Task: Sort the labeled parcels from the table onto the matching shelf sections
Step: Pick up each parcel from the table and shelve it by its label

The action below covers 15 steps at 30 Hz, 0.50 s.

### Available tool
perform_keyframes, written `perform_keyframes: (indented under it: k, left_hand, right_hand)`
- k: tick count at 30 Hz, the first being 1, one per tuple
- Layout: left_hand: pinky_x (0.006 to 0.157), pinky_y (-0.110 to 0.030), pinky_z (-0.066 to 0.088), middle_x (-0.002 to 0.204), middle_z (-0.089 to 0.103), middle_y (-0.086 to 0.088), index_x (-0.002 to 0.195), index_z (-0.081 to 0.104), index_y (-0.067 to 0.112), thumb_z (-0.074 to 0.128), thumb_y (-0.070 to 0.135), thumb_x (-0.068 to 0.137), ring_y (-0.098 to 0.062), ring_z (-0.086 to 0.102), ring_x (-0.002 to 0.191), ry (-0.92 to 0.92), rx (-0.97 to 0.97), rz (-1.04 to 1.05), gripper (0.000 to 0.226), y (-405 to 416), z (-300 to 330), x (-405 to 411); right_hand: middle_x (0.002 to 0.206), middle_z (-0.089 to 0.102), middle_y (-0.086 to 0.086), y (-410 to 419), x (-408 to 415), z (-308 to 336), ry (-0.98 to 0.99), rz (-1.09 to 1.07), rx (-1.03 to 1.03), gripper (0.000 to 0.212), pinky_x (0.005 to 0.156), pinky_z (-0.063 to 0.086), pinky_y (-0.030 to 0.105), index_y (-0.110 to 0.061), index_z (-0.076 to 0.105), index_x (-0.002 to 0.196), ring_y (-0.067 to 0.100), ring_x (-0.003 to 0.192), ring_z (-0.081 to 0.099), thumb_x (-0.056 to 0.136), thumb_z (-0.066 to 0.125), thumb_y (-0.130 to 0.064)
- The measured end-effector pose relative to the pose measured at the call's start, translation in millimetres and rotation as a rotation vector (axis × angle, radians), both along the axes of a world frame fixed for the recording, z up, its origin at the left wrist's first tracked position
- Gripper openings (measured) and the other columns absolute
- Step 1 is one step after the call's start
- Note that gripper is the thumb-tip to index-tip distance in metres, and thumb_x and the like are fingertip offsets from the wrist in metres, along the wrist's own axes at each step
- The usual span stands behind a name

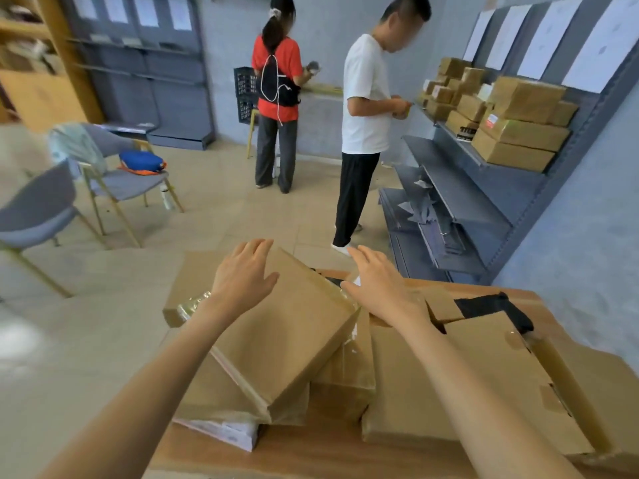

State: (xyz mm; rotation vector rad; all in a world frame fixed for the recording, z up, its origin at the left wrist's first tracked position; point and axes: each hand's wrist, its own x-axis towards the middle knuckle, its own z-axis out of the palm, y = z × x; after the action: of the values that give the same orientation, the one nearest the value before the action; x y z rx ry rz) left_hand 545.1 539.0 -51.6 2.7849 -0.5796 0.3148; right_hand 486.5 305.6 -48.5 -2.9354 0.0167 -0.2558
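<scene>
Left hand [242, 271]: open, fingers spread, over the far end of the top parcel [276, 326]; contact cannot be told. Right hand [377, 281]: open, fingers spread, at that parcel's right edge. Top parcel: plain brown cardboard box, clear-taped, tilted, lying across the parcel stack [345, 375] at the surface's [311, 451] left edge. Flattened cardboard [484, 368] covers the surface's right side. Shelf [460, 198], right wall: more boxed parcels [511, 119] on its upper tier.

Parcel sorting room: cardboard boxes [518, 133] on grey labeled shelving [484, 202].
</scene>
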Motion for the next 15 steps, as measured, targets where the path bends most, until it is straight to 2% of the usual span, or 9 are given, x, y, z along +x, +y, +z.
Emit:
perform_keyframes:
  k: [9, 15]
  left_hand:
    - [0.105, -0.038, 0.036, 0.146, 0.041, -0.005, 0.146, 0.035, 0.013, 0.060, 0.038, 0.088, -0.026, 0.037, 0.134, 0.063, 0.001, 0.274, 0.067, 41, -28, -15]
    - [0.107, -0.038, 0.033, 0.147, 0.040, -0.005, 0.144, 0.038, 0.013, 0.060, 0.035, 0.087, -0.026, 0.034, 0.135, 0.138, -0.123, 0.507, 0.065, 37, -50, -42]
  right_hand:
    - [0.156, 0.029, 0.002, 19, 58, -18, 0.070, 0.223, -0.024, 0.068, 0.112, 0.027, 0.033, -0.017, 0.023, 0.153, 0.022, 0.142, 0.026, 0.096, 0.053, -0.040]
    - [0.151, 0.036, -0.001, 6, 81, -38, 0.181, 0.296, 0.134, 0.066, 0.104, 0.033, 0.035, -0.020, 0.029, 0.150, 0.022, 0.137, 0.033, 0.093, 0.056, -0.042]
